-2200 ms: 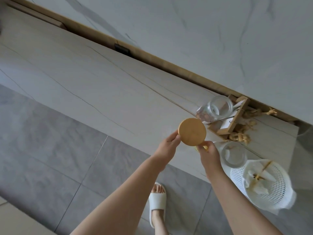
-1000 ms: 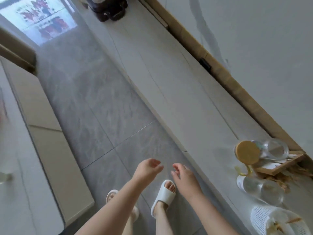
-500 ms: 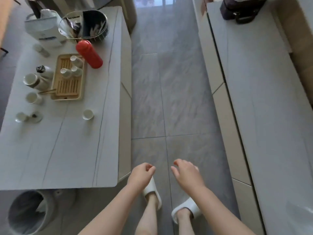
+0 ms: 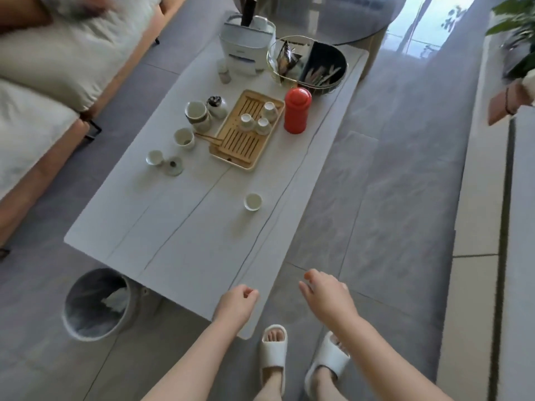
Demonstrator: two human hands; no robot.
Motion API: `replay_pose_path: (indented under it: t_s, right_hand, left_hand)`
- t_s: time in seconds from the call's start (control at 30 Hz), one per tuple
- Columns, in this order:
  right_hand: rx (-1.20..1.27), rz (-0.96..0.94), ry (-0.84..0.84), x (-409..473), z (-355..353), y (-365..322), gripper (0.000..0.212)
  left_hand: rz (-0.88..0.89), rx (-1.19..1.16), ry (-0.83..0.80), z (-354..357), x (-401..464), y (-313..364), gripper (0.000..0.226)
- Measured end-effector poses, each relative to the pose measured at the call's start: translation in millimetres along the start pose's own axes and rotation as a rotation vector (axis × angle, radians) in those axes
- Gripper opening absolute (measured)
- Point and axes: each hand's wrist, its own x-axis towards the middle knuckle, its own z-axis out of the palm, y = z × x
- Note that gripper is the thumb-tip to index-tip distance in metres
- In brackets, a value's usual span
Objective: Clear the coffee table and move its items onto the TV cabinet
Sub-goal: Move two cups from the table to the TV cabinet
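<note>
White stone-look table [image 4: 185, 241], long, veined with thin dark lines; load gathered on far half. Bamboo slatted tea tray [image 4: 246, 130] near middle, carrying three small white cups [image 4: 257, 118] at its far end. Red canister [image 4: 297, 110] upright just right of tray. Wire basket [image 4: 307, 65] with dark liner beyond canister, holding packets. White appliance [image 4: 246, 47] at far end, left of basket. Left of tray: lidded white teapot [image 4: 216, 107], larger pitcher cup [image 4: 198, 114], one mug [image 4: 184, 138], small cup [image 4: 155, 157], saucer-like lid [image 4: 173, 165]. Single small cup [image 4: 252, 201] alone, nearer, well apart from tray. Left hand [image 4: 236, 306] over near table corner, fingers loosely curled, grip holding nothing. Right hand [image 4: 327, 296] over floor beside table, fingers relaxed and slightly spread, grip likewise bare. White slippers [image 4: 273, 351] on grey tile floor below. Grey waste bin [image 4: 95, 303] at near left table corner. Cream-cushioned sofa [image 4: 43, 82] at left. Pale TV cabinet [image 4: 518, 256] along right edge.
</note>
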Motion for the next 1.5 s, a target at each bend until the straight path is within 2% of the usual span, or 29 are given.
replay_pose_path:
  t_s: [0.27,0.6,0.9,1.2,1.33,1.5]
  right_hand:
    - [-0.119,-0.155,-0.097,75.1,-35.2,-31.0,0.033]
    - [-0.238,-0.406,-0.170,199.2,-68.9,-68.7,0.041]
    - [-0.313,-0.460,-0.217,259.6,-53.7,-91.3,0.060]
    - [-0.462,-0.575,-0.221,311.0,5.9,-111.5,0.085]
    - [-0.550,-0.618,-0.182,323.5,20.8,-113.3,0.068]
    - [-0.518,-0.589,-0.149,336.5,19.8,-127.4,0.047]
  left_hand:
    - [-0.094,-0.245,0.060,-23.2,26.7,13.2,0.030]
    - [-0.215,-0.511,0.214,-57.3,106.7,59.3,0.027]
    - [-0.267,-0.530,0.244,-68.8,152.1,52.8,0.027]
    - [-0.248,-0.363,0.268,-112.2,249.6,12.1,0.033]
    - [-0.242,-0.358,0.301,-130.8,277.1,-1.3,0.032]
    - [-0.223,-0.328,0.321,-156.8,296.8,-9.8,0.033]
